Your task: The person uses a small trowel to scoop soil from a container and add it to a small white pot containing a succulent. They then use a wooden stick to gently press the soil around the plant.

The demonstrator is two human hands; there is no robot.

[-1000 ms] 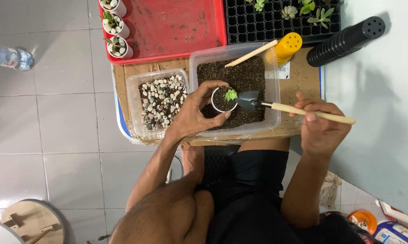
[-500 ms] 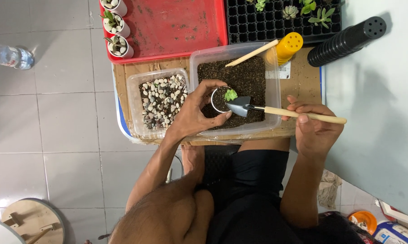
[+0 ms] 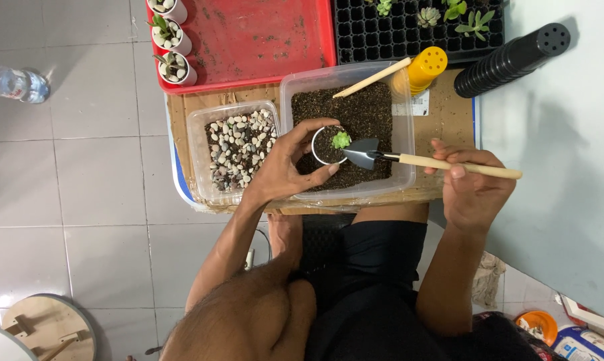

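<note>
White and small, the plant pot (image 3: pixel 329 145) sits over the dark soil in the clear soil tub (image 3: pixel 347 134), near the middle of the wooden board (image 3: pixel 449 113). It holds soil and a tiny green succulent (image 3: pixel 341 140). The left hand (image 3: pixel 290 167) curls its fingers around the pot from the left side and grips it. The right hand (image 3: pixel 472 187) has its fingers closed tight on the wooden handle of a little trowel (image 3: pixel 409 159). The trowel's grey blade touches the right rim of the pot. The handle pokes out past the right wall of the tub.

Just left of the soil tub is a smaller clear tub of pebbles (image 3: pixel 232 150), close to the left edge of the board. A wooden stick (image 3: pixel 372 77) leans on the far rim of the soil tub. A yellow pot (image 3: pixel 425 67) lies at the far right corner of the tub, and a stack of black pots (image 3: pixel 512 60) lies further right. Past the far edge of the board are a red tray (image 3: pixel 262 40) with three planted white pots (image 3: pixel 170 33) at its left side, and a black seedling tray (image 3: pixel 415 30). The grey floor tiles (image 3: pixel 81 174) on the left are wide open.
</note>
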